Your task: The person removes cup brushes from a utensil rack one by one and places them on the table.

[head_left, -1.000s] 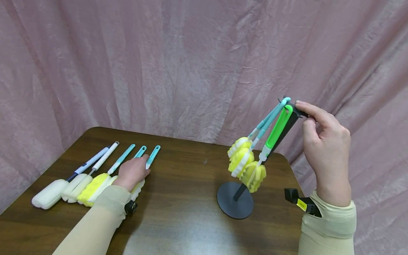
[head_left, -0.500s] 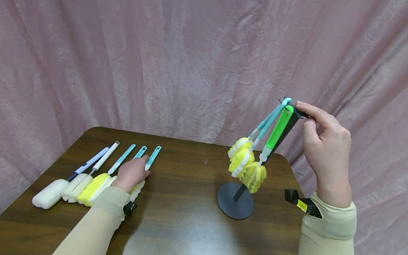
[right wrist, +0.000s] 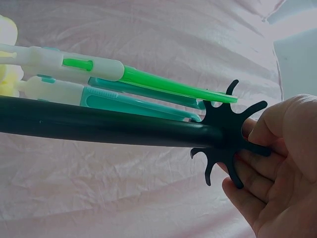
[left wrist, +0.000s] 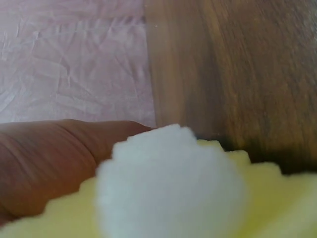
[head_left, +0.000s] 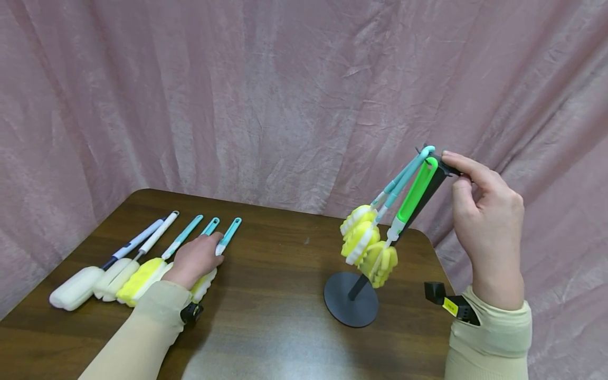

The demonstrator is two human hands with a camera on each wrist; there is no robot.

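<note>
On the left of the table, my left hand [head_left: 197,258] grips the rightmost sponge bottle brush [head_left: 230,235] near its neck, its teal handle pointing away. The fingers are mostly hidden; the left wrist view shows the thumb beside the brush's white and yellow sponge [left wrist: 171,183]. At the right, my right hand [head_left: 489,216] pinches a prong of the black hook stand [right wrist: 223,126] with thumb and fingers. From the stand's hooks hang a green-handled brush [head_left: 418,190] and two teal-handled brushes [head_left: 399,182], yellow and white sponges downward.
Left of my left hand lie a blue-handled brush [head_left: 138,237], a white-handled brush [head_left: 159,232] and a teal-handled brush [head_left: 182,236]. Another teal handle [head_left: 210,226] shows just beyond the hand. The stand's round base [head_left: 351,311] rests on the wooden table [head_left: 275,295], before a pink curtain [head_left: 285,105].
The rightmost teal handle has shifted very slightly to the right along with my left hand's small movement. My right hand keeps its hold on the stand.
</note>
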